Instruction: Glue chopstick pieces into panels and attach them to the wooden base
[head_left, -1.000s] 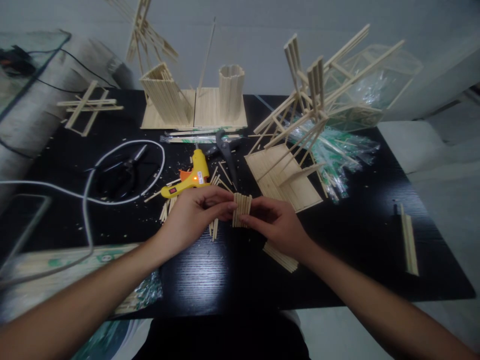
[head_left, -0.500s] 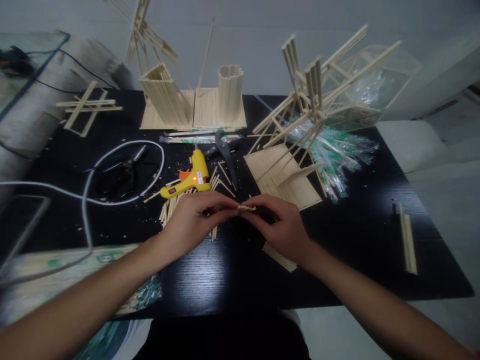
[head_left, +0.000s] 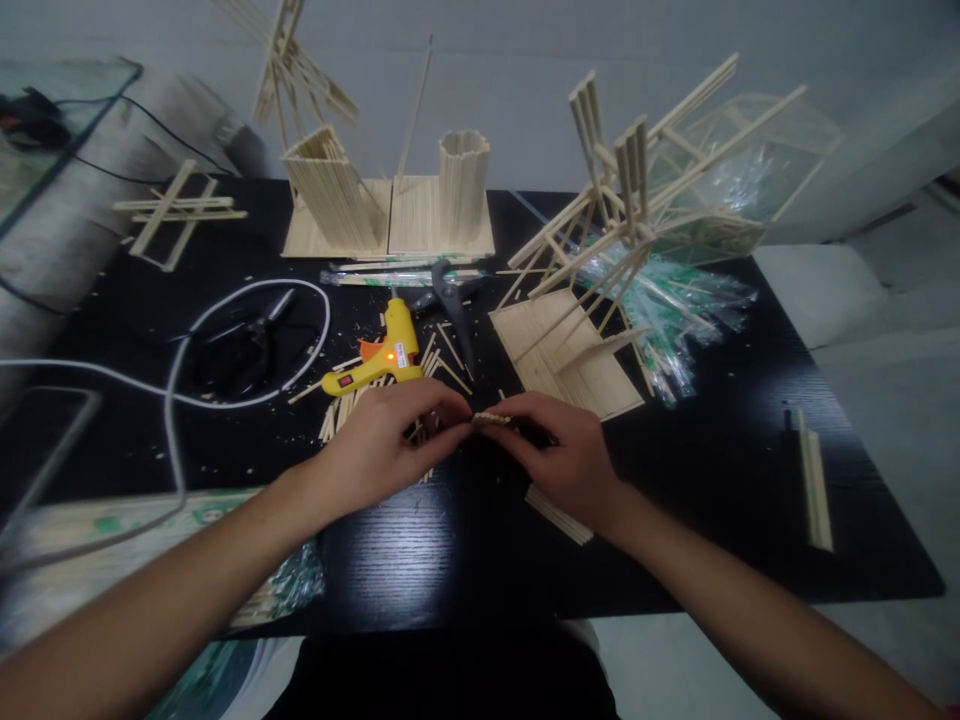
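Observation:
Between my two hands, over the middle of the black table, is a small bundle of wooden sticks (head_left: 491, 419), seen end-on. My left hand (head_left: 397, 430) pinches its left end between thumb and fingers. My right hand (head_left: 559, 445) grips it from the right, fingers closed; much of the bundle is hidden in the grip. Just beyond my left hand lies a yellow hot glue gun (head_left: 397, 340) with an orange trigger and a lit light. Cut sticks (head_left: 337, 415) are scattered under it. A flat row of joined sticks (head_left: 559, 515) lies below my right hand.
Stick-built models stand at the back: a slanted tower (head_left: 334, 205), a round tower (head_left: 463, 190), and a frame (head_left: 626, 225) on a wooden base (head_left: 562, 350). Pliers (head_left: 259, 335) lie inside a white cable loop (head_left: 328, 320). Bagged sticks (head_left: 150, 525) lie front left.
My left hand has drawn very slightly left, its fingertips shifting on the edge of the stick bundle. My right hand keeps its hold. The view has barely shifted.

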